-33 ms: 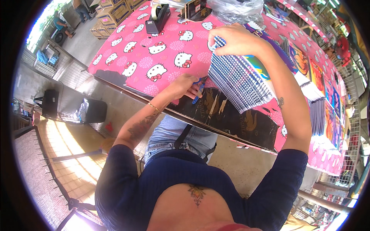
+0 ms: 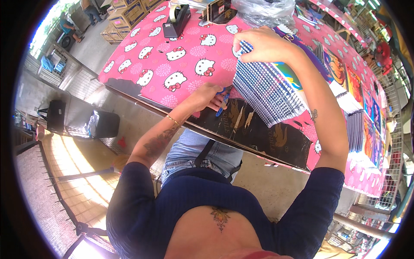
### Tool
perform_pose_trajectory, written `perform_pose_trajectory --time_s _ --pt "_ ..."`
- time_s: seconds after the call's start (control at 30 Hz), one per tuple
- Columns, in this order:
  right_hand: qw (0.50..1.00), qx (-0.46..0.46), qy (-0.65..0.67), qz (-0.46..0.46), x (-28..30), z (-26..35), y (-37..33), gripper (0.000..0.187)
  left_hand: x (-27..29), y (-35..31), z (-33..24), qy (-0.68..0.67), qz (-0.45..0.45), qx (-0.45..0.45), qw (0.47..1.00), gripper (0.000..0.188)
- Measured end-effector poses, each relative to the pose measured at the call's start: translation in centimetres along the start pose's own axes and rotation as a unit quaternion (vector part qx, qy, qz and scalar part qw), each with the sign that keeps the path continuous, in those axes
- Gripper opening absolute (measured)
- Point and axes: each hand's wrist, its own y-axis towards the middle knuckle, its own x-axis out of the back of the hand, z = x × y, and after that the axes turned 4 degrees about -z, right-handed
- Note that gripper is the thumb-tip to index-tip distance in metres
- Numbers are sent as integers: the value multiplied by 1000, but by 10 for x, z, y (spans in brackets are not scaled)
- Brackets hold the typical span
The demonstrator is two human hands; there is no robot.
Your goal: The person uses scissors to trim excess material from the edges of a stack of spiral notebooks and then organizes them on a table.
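A stack of spiral-bound notebooks point(image 2: 267, 93) lies near the table's front edge, its rows of dark blue coils facing me and colourful covers showing on the right. My right hand point(image 2: 265, 45) is closed at the far end of the stack, thumb and fingers around the coil ends of the top notebooks. Close to the stack's left side, my left hand point(image 2: 209, 97) is closed around a slim blue object point(image 2: 222, 105). Its kind is hard to make out, as my fingers cover part of it.
The pink patterned table cover point(image 2: 174, 80) is torn along the front, baring dark board point(image 2: 280, 138). A black tape dispenser point(image 2: 177, 21) and clear plastic bags point(image 2: 265, 15) sit at the back. More notebooks point(image 2: 358, 121) stand in stacks on the right. Cartons point(image 2: 125, 19) and two people are beyond.
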Motion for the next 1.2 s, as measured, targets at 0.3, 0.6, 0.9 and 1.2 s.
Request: perform_pose_trajectory --time_s 0.3,0.6,0.9,1.2 --pt "1000 7 6 -4 -2 -1 0 27 -21 8 11 619 -142 -284 718 29" --pt "999 21 1 -43 -2 -1 -2 27 15 10 -25 532 6 -197 824 35" --pt "999 -23 29 9 6 7 0 25 123 82 -71 235 -184 -183 937 27" --pt "998 -20 59 -17 16 18 -3 23 176 253 -251 337 -478 -432 687 28"
